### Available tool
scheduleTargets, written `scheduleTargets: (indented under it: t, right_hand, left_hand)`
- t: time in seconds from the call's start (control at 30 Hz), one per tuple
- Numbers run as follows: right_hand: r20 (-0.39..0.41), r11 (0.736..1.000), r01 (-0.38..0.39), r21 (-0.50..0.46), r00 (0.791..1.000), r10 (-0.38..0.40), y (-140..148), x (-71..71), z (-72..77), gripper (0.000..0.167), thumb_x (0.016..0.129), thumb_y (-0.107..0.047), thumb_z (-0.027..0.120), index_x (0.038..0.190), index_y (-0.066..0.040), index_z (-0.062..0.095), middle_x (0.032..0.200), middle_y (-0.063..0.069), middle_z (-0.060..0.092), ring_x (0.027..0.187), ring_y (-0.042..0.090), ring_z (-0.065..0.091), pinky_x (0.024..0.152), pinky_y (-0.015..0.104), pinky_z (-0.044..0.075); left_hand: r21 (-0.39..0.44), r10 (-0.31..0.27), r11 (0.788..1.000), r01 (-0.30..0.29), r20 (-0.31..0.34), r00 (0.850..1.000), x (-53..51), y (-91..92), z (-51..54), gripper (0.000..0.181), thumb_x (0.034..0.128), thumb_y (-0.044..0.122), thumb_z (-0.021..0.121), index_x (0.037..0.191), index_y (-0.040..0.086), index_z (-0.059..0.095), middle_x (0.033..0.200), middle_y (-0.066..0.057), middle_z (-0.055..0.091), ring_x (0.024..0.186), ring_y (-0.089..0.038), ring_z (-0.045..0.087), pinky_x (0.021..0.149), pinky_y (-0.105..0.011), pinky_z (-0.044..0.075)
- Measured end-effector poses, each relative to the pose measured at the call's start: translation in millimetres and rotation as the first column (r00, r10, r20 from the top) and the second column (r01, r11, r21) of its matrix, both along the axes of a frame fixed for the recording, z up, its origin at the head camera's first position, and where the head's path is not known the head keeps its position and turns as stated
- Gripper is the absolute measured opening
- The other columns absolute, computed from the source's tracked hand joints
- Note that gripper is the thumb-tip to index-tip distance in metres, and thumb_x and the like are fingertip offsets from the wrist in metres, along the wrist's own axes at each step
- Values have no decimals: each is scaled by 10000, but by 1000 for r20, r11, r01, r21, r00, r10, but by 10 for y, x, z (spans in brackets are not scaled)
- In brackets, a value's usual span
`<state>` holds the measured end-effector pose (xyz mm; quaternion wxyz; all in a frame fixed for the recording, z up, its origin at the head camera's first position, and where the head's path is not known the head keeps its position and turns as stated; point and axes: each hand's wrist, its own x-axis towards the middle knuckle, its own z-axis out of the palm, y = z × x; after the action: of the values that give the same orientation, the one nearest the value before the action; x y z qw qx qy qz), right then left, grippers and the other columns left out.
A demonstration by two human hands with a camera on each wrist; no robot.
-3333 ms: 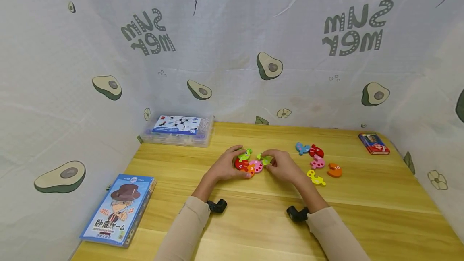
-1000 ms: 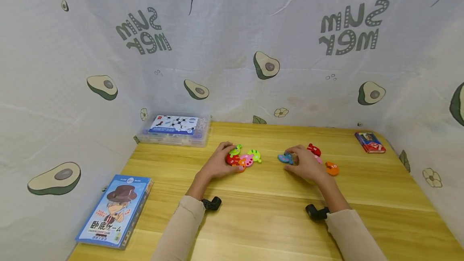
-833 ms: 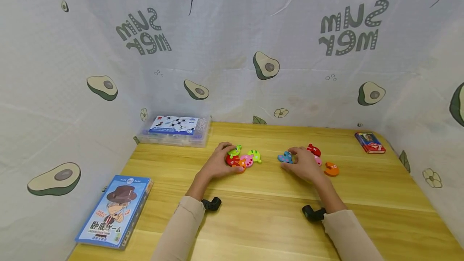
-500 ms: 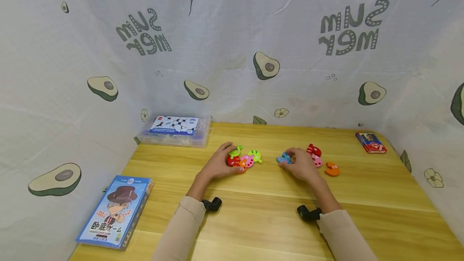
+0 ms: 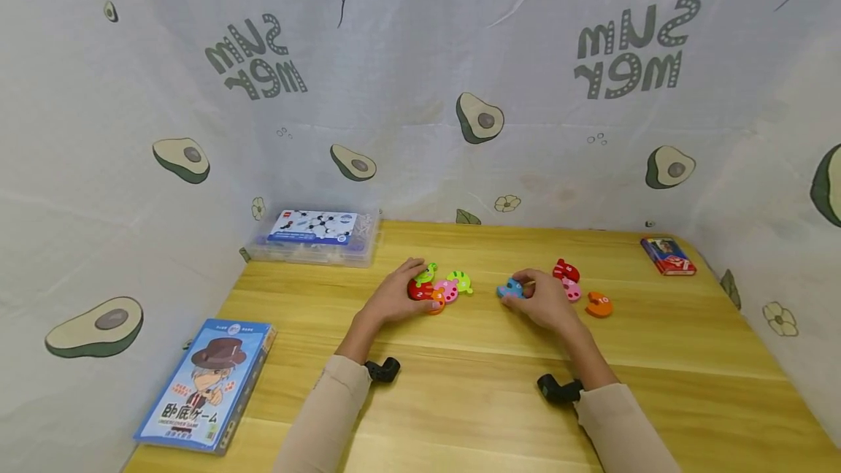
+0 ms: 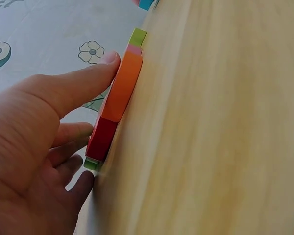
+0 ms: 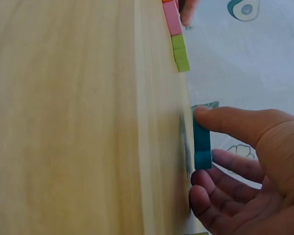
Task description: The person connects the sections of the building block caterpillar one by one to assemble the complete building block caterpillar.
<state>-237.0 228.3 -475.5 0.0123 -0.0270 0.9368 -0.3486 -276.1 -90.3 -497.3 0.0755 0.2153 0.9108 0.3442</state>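
My left hand [image 5: 393, 296] curves around a joined row of numbered puzzle pieces on the wooden table. Its thumb lies against the orange piece [image 6: 126, 85], and its fingers are at the red piece [image 6: 103, 139]. A lime head piece [image 5: 427, 274] with a face joins the red one; a pink piece [image 5: 447, 290] and a green striped piece [image 5: 462, 282] continue the row rightward. Between thumb and fingers, my right hand [image 5: 547, 301] pinches a blue puzzle piece [image 5: 510, 288]. The right wrist view shows this blue piece [image 7: 202, 139] on edge, a small gap from the table surface.
Right of my right hand lie a red piece [image 5: 566, 269], a pink piece [image 5: 571, 289] and an orange piece [image 5: 599, 304]. A clear plastic case [image 5: 315, 238] stands back left, a blue game box [image 5: 206, 385] front left, a small card box [image 5: 668, 255] back right.
My right hand let go of the green striped piece, now against the pink one, took the blue piece from the right and carried it left. My left hand stays on the row.
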Motion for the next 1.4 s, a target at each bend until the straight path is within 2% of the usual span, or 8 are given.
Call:
scheduleTargets:
  t: [0.23,0.4,0.73,0.9,1.3,1.4]
  right_hand:
    - [0,999,-8,-33,1000,8,-40,24,27,524,905,-294,805,1308,-1,644,1184,197,683,1007,302,647,871,442,571]
    - [2,998,-25,-53,1000,25,-135,46,56,528,888,-279,817,1316,-20,648,1202,189,694,1032,305,662,881,448,583]
    - [28,993,-51,-103,998,54,-380,4,66,512,889,-225,812,1334,-36,645,1276,172,660,1041,278,630,892,416,574]
    - [21,993,-48,-106,999,50,-444,2,93,497,896,-220,808,1324,-24,649,1261,174,664,1035,285,631,890,434,569]
    - [36,996,-43,-75,998,46,-620,-23,66,482,889,-229,818,1294,-15,666,1157,150,661,975,261,594,829,347,546]
    - [45,997,-39,-68,998,42,-652,-28,68,480,891,-231,815,1293,-16,664,1150,149,659,977,262,593,832,362,555]
  left_hand:
    - [5,2,1000,-2,-15,1000,9,10,2,827,873,434,803,1555,108,466,1647,-35,389,1543,-295,330,1246,-472,329]
    - [6,11,1000,-11,-21,1000,19,10,12,800,877,421,801,1541,104,488,1634,-46,404,1539,-304,328,1239,-483,339]
    - [6,36,999,-36,-14,999,18,22,-1,799,873,436,802,1535,109,496,1625,-51,402,1524,-292,351,1225,-472,366]
    - [8,40,999,-40,-13,999,34,30,20,791,873,425,806,1528,104,503,1602,-58,423,1508,-291,372,1221,-477,370]
    - [20,34,999,-34,-10,999,42,41,36,773,875,412,811,1518,107,513,1575,-62,454,1486,-292,403,1209,-473,387]
    - [11,41,999,-41,-8,999,33,34,26,774,873,416,812,1521,119,512,1578,-51,451,1489,-284,399,1214,-465,382]
